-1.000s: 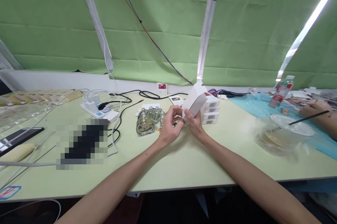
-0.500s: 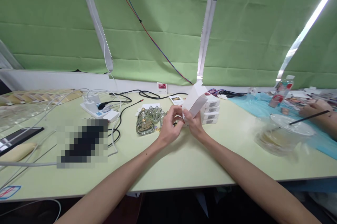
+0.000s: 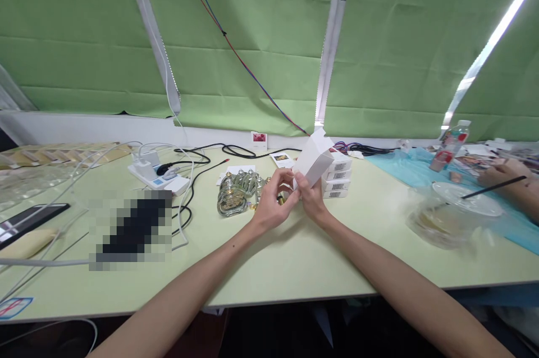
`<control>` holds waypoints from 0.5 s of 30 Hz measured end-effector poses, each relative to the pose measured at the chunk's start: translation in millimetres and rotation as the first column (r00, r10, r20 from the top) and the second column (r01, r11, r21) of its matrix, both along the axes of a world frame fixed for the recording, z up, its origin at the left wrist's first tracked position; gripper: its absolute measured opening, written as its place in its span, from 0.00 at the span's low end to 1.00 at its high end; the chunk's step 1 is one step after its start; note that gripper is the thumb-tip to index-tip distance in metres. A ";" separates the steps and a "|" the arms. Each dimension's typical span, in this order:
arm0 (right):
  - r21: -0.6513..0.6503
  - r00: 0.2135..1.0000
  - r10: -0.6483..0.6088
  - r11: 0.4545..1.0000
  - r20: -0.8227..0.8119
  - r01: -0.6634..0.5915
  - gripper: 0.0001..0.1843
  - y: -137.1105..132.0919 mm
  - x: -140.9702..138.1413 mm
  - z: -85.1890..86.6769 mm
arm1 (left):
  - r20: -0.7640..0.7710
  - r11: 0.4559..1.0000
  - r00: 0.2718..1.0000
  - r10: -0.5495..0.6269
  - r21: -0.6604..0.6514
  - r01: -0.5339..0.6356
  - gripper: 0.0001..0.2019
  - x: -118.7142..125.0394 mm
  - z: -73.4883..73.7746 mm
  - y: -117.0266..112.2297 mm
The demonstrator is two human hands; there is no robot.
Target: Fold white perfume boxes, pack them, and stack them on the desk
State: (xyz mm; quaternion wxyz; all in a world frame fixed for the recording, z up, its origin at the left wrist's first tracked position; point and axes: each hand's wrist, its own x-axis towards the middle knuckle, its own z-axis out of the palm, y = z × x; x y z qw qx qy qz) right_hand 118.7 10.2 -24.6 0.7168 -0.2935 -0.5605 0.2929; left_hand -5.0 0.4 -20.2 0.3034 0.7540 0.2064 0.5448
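Both my hands hold a small white carton (image 3: 313, 159) tilted up over the middle of the pale green table (image 3: 295, 257), its top flap open. My left hand (image 3: 274, 201) pinches the carton's lower end with curled fingers. My right hand (image 3: 309, 198) grips the same end from the right. Just left of my hands lies a cluster of glass perfume bottles (image 3: 238, 192) with gold trim. Behind the carton stands a stack of white boxes with barcodes (image 3: 337, 178).
A white power strip (image 3: 158, 175) with tangled cables lies at the left, a dark tablet (image 3: 25, 220) at the far left. Small cards (image 3: 281, 159) lie near the wall. At the right sit a clear lidded bowl (image 3: 457, 215), a blue cloth, a bottle (image 3: 452, 142) and another person's hand (image 3: 505, 175).
The carton has tipped slightly and shifted a little upward in my hands; my fingers have adjusted at its lower end. Everything else is unchanged.
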 end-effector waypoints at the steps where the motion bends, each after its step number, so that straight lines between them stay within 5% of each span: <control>1: -0.006 1.000 0.000 1.000 0.004 0.000 0.20 -0.7 -0.2 0.8 | -0.002 1.000 1.000 0.005 -0.005 -0.005 0.13 0.3 1.2 -0.8; 15: -0.019 1.000 0.000 1.000 -0.015 0.000 0.20 -3.3 0.5 1.9 | 0.043 0.996 0.997 0.071 -0.058 -0.069 0.13 3.2 3.6 -0.5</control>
